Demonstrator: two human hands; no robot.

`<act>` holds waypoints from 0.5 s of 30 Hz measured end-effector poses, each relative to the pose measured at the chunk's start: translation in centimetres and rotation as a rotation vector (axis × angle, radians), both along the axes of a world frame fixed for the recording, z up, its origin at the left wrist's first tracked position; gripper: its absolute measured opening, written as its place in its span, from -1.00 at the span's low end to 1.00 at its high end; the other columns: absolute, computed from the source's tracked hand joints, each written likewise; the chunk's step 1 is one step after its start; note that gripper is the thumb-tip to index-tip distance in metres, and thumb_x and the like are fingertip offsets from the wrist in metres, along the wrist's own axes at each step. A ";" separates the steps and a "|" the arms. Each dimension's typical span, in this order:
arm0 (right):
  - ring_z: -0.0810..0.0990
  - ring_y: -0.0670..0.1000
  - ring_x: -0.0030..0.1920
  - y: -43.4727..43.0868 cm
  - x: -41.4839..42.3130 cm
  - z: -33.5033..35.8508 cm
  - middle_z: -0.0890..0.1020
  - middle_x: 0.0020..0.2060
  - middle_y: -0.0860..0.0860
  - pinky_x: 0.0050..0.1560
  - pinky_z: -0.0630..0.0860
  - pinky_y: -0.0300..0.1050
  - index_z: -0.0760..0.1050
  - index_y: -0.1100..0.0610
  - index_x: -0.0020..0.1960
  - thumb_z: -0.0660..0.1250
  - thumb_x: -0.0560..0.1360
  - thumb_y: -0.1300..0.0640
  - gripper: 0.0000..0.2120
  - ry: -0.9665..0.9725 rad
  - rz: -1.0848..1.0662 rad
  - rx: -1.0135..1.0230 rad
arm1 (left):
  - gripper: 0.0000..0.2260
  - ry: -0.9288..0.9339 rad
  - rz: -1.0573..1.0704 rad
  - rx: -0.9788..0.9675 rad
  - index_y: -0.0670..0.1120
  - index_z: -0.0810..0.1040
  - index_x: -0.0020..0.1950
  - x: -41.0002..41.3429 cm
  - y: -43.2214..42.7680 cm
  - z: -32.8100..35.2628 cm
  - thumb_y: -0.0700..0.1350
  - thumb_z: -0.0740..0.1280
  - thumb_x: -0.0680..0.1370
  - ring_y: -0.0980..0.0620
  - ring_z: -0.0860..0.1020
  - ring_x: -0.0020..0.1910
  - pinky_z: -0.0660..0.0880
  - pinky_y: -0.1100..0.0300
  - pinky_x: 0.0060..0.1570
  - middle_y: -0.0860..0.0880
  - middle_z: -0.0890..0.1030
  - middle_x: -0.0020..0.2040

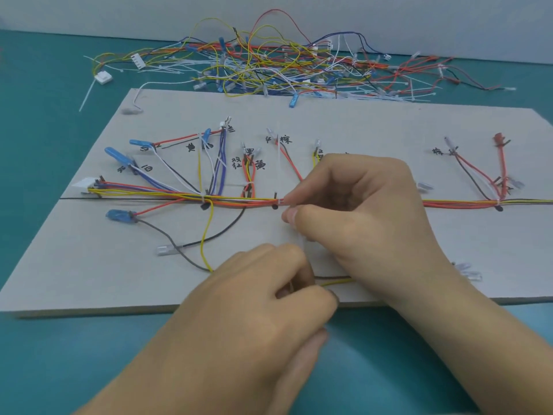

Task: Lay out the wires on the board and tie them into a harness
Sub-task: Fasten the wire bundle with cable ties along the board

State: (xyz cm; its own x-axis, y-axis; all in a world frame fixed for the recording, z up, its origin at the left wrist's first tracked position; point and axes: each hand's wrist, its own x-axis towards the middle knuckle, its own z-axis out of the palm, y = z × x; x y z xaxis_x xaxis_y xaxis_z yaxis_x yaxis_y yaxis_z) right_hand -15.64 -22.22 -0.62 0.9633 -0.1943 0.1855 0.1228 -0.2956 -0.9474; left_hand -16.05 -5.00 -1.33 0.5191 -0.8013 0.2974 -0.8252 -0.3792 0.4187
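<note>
A grey board (89, 280) with handwritten labels lies in front of me. A bundle of red, yellow, orange and black wires (239, 201) runs along its horizontal line, with branches fanning up to blue and clear terminals. My right hand (359, 211) pinches the bundle at a white cable tie (280, 201) near the middle. My left hand (263, 298) sits lower, fingers curled, pinching the thin white tail of that tie (305, 244). White ties also bind the bundle at the left (203, 199) and right (497, 202).
A tangled heap of loose coloured wires, connectors and white cable ties (284, 67) lies behind the board on the teal table (45, 70). A white connector (86, 185) ends the bundle at the left. Clear terminals (469, 272) lie near the board's front right.
</note>
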 end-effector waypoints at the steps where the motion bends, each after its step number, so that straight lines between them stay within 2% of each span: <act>1: 0.56 0.00 -0.40 0.0 0.0 0.0 0.65 -0.42 0.07 -0.39 0.45 -0.14 0.66 0.15 -0.26 0.47 0.34 0.40 -0.83 0.005 0.000 -0.001 | -0.95 -0.043 0.034 -0.019 -0.06 0.71 -0.16 -0.2 0.0 -0.6 -0.14 0.51 0.40 -0.07 0.53 -0.31 0.50 0.11 -0.36 -0.01 0.56 -0.19; 3: 0.56 0.01 -0.41 -0.1 -0.1 0.0 0.65 -0.42 0.07 -0.40 0.45 -0.12 0.66 0.15 -0.26 0.46 0.33 0.39 -0.84 0.006 0.002 0.004 | -0.95 -0.062 0.084 -0.071 -0.07 0.69 -0.20 -0.2 -0.4 -0.9 -0.21 0.51 0.39 -0.09 0.53 -0.31 0.49 0.10 -0.35 -0.02 0.55 -0.21; 5: 0.55 0.00 -0.41 -0.1 -0.1 0.1 0.65 -0.42 0.08 -0.41 0.45 -0.09 0.66 0.16 -0.25 0.47 0.34 0.39 -0.85 0.004 0.002 0.018 | -0.91 -0.061 0.120 -0.102 -0.05 0.68 -0.22 -0.4 -0.7 -1.1 -0.23 0.51 0.38 -0.03 0.49 -0.31 0.46 0.15 -0.32 0.01 0.54 -0.22; 7: 0.55 -0.01 -0.40 -0.2 -0.1 0.1 0.66 -0.41 0.09 -0.39 0.48 -0.07 0.66 0.18 -0.24 0.48 0.36 0.40 -0.86 0.008 0.009 0.036 | -0.87 -0.014 0.128 -0.190 0.00 0.68 -0.21 0.1 -0.4 -1.7 -0.23 0.53 0.39 0.10 0.46 -0.29 0.39 0.33 -0.27 0.07 0.52 -0.21; 9: 0.58 0.03 -0.39 -0.5 0.0 0.2 0.69 -0.37 0.12 -0.34 0.51 -0.07 0.67 0.19 -0.21 0.50 0.38 0.42 -0.85 0.022 0.036 0.053 | -0.88 0.074 0.153 -0.280 0.01 0.67 -0.20 0.4 -0.3 -1.9 -0.19 0.54 0.44 0.20 0.49 -0.25 0.39 0.41 -0.23 0.13 0.52 -0.18; 11: 0.62 0.11 -0.34 -0.9 -0.1 0.5 0.71 -0.31 0.17 -0.27 0.55 -0.04 0.68 0.21 -0.18 0.52 0.39 0.41 -0.87 0.051 0.087 0.081 | -0.88 0.151 0.166 -0.367 0.02 0.64 -0.19 0.8 -0.5 -1.8 -0.15 0.53 0.47 0.19 0.57 -0.18 0.46 0.36 -0.19 0.13 0.56 -0.16; 13: 0.65 0.10 -0.30 -1.3 -0.2 0.7 0.72 -0.28 0.20 -0.22 0.58 -0.01 0.68 0.22 -0.15 0.53 0.36 0.36 -0.89 0.083 0.137 0.122 | -0.88 0.238 0.193 -0.461 0.04 0.62 -0.17 1.0 -0.6 -1.7 -0.13 0.51 0.49 0.12 0.63 -0.11 0.52 0.26 -0.16 0.12 0.63 -0.12; 15: 0.67 0.08 -0.25 -1.7 -0.3 0.9 0.73 -0.26 0.19 -0.19 0.60 -0.03 0.68 0.23 -0.13 0.52 0.37 0.35 -0.89 0.101 0.181 0.144 | -0.91 0.330 0.243 -0.501 0.06 0.62 -0.14 1.0 -0.6 -1.6 -0.04 0.51 0.50 0.06 0.64 -0.21 0.55 0.14 -0.25 0.09 0.67 -0.17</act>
State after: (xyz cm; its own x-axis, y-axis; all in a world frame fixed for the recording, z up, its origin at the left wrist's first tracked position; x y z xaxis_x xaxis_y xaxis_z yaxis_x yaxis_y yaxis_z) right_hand -15.94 -23.87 0.29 0.9970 -0.0345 0.0697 0.0643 -0.1380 -0.9883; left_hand -15.02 -5.58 -2.88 0.7964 -0.4552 0.3982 -0.5378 -0.2317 0.8106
